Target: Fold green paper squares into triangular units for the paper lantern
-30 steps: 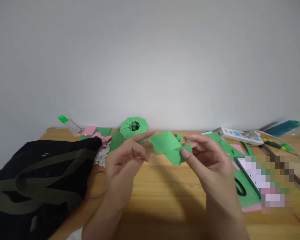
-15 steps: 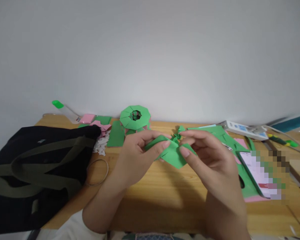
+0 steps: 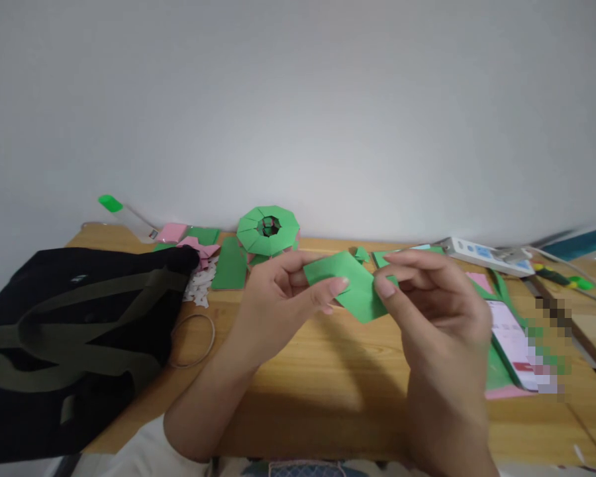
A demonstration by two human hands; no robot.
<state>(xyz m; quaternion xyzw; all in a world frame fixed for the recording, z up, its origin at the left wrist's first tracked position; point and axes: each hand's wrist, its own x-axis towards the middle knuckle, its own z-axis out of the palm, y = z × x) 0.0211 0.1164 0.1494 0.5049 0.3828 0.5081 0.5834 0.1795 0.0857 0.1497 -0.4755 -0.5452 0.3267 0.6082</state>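
A piece of green folded paper (image 3: 360, 291) is held up above the table between my two hands. My left hand (image 3: 293, 291) pinches its left side, thumb on the near face and fingers behind. On the right edge, my right hand (image 3: 427, 305) grips it between thumb and fingers. Behind the hands stands a ring-shaped green paper model (image 3: 252, 230) with a dark opening in its middle. A small folded green piece (image 3: 361, 254) lies on the table just beyond the held paper.
A black bag (image 3: 79, 331) covers the left of the table. Near it are a rubber band (image 3: 213, 331), pink folded paper (image 3: 198, 250) and a green paper stack (image 3: 229, 265). To the right lie a phone (image 3: 514, 344), a power strip (image 3: 487, 257) and a yellow-green handled tool (image 3: 556, 276).
The green paper has turned more toward me and flattened, showing a wider face. My right hand has shifted slightly right, and my left thumb has slid along the paper.
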